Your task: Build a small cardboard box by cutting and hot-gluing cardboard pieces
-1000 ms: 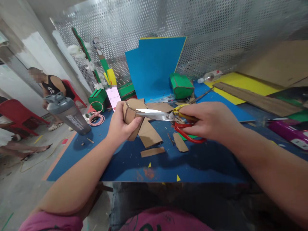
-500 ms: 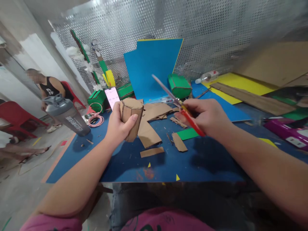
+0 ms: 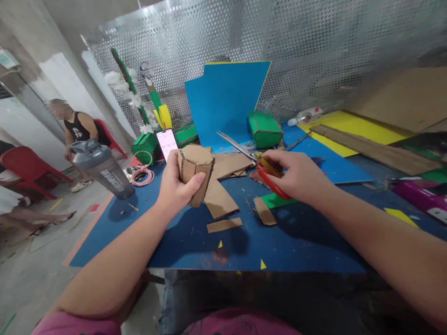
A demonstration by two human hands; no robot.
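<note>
My left hand is wrapped round a small faceted cardboard cup shape, held upright above the blue table. My right hand grips scissors with red and yellow handles; the closed blades point up and left, apart from the cardboard shape and low over the cardboard scraps. Flat cardboard offcuts lie on the table between and below both hands.
A grey shaker bottle stands at the table's left, beside a pink cable and a lit phone. Green boxes, a blue board and perforated metal screen stand behind. A person sits at far left by red chairs.
The scissors left the cardboard shape, swung up and away to the right, and have now come down lower toward the table. My left hand kept hold of the shape.
</note>
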